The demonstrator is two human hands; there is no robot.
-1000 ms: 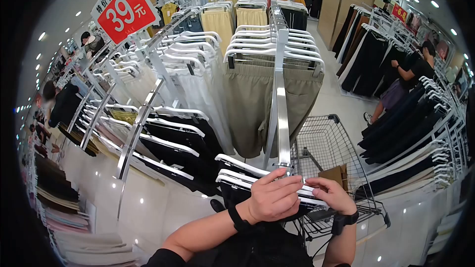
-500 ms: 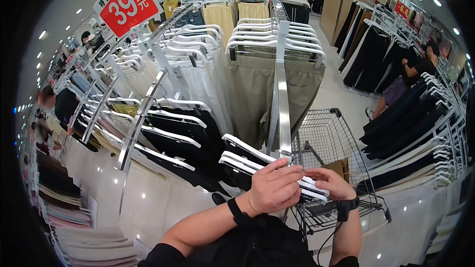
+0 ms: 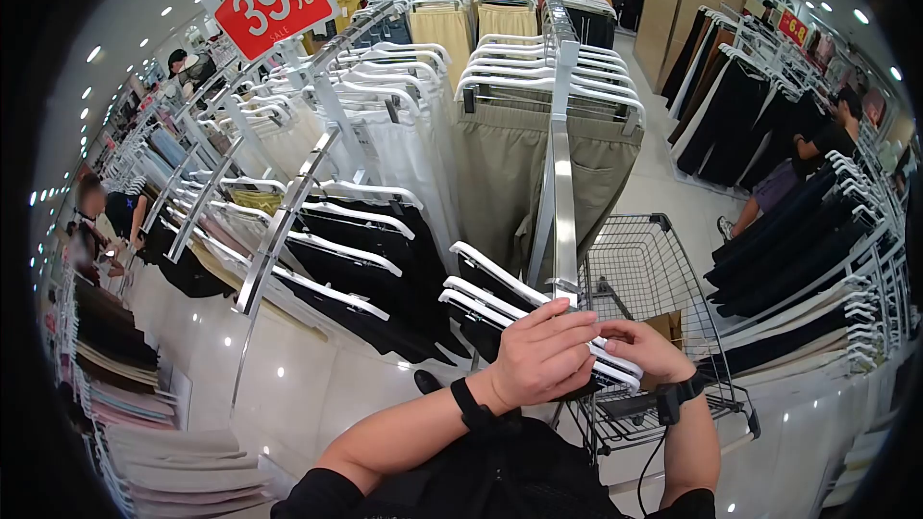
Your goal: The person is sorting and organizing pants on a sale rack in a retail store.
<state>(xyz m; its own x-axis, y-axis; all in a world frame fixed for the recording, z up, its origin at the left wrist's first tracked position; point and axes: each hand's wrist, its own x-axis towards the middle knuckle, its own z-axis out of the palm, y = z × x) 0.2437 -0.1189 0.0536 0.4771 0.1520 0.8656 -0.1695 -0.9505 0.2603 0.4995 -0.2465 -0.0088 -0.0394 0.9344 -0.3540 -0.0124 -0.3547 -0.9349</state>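
Several white hangers with black trousers hang at the near end of a metal rail. My left hand reaches across them from the left, fingers close together and bent over the hangers near the rail's tip; its thumb is hidden. My right hand curls round the same hangers from the right, its fingertips close to those of my left. Exactly what the fingertips pinch is hard to see. Khaki trousers hang farther along the rail.
A wire shopping cart with a cardboard box stands right of the rail. Left are more rail arms with black trousers. A red sale sign rises above. People stand at racks on both sides.
The view has shifted slightly, so the racks sit a little farther right. Both hands remain at the same hangers with nearly the same pose.
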